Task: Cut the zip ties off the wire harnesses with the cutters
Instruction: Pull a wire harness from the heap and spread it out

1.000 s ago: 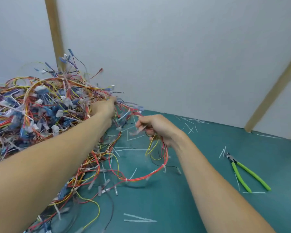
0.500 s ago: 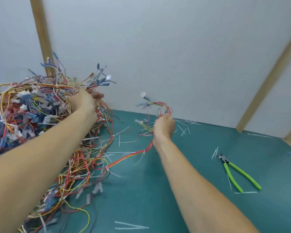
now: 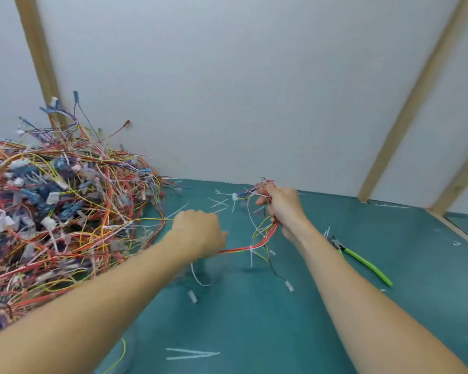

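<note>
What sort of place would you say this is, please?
Probably a harness rework bench: a wire pile on a green mat, cut ties scattered about, and cutters lying ready.

Both hands pulled one harness free of the pile.

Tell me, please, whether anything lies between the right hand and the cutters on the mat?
Nothing visible on the mat blocks the way. The cutters lie just beyond the right forearm. But the right hand is full: it grips a wire harness, which it must release first.
</note>
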`<move>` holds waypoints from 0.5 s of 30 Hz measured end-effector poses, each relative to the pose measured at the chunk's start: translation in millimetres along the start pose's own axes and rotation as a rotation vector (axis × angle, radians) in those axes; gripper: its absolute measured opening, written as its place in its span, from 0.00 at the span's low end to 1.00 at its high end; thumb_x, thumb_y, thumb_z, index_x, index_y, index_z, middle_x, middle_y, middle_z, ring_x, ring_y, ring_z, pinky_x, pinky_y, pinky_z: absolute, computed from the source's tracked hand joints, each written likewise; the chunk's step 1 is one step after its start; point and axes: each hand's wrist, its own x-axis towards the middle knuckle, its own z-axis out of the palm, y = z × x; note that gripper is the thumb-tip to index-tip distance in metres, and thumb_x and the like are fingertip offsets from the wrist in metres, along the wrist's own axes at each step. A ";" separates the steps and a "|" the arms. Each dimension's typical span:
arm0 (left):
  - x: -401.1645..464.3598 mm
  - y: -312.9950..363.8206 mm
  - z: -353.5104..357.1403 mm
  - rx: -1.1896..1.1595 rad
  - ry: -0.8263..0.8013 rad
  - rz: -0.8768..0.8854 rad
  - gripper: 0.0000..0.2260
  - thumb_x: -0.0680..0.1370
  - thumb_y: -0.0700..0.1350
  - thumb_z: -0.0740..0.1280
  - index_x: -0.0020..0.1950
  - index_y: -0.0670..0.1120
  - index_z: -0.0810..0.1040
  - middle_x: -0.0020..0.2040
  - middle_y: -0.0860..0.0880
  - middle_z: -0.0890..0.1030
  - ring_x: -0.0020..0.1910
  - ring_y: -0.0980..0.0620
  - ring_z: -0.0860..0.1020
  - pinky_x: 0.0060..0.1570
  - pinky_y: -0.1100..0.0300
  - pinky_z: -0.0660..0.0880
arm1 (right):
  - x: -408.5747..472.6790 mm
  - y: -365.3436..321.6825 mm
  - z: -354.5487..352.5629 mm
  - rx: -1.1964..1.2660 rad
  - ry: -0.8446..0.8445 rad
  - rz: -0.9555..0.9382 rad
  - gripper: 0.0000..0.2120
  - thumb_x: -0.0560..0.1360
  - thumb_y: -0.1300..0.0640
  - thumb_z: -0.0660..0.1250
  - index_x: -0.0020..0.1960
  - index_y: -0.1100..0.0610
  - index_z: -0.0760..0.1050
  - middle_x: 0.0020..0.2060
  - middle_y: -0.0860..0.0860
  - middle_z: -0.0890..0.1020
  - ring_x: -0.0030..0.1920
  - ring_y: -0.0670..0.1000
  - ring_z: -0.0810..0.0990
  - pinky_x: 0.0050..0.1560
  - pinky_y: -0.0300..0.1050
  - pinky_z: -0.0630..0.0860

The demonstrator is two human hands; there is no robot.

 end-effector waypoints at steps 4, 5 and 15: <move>-23.7 14.8 3.8 0.247 0.074 0.066 0.26 0.84 0.62 0.48 0.44 0.47 0.78 0.54 0.44 0.83 0.55 0.43 0.81 0.42 0.56 0.65 | -1.4 -6.7 -17.2 0.182 0.040 -0.011 0.15 0.86 0.57 0.58 0.47 0.57 0.80 0.29 0.49 0.79 0.18 0.42 0.64 0.19 0.34 0.64; -27.9 13.1 0.9 0.215 0.070 0.071 0.27 0.84 0.62 0.47 0.39 0.47 0.73 0.53 0.44 0.84 0.54 0.43 0.81 0.42 0.55 0.66 | 0.6 -8.1 -22.2 0.226 0.087 -0.018 0.15 0.86 0.57 0.57 0.47 0.58 0.80 0.30 0.49 0.79 0.18 0.43 0.66 0.20 0.35 0.66; -42.2 -61.7 -40.1 0.102 0.187 -0.006 0.26 0.76 0.68 0.64 0.33 0.47 0.78 0.30 0.52 0.79 0.33 0.49 0.78 0.33 0.59 0.71 | -21.1 19.9 -39.2 -1.198 0.011 -0.055 0.17 0.80 0.43 0.62 0.43 0.56 0.75 0.42 0.55 0.81 0.49 0.60 0.81 0.43 0.48 0.70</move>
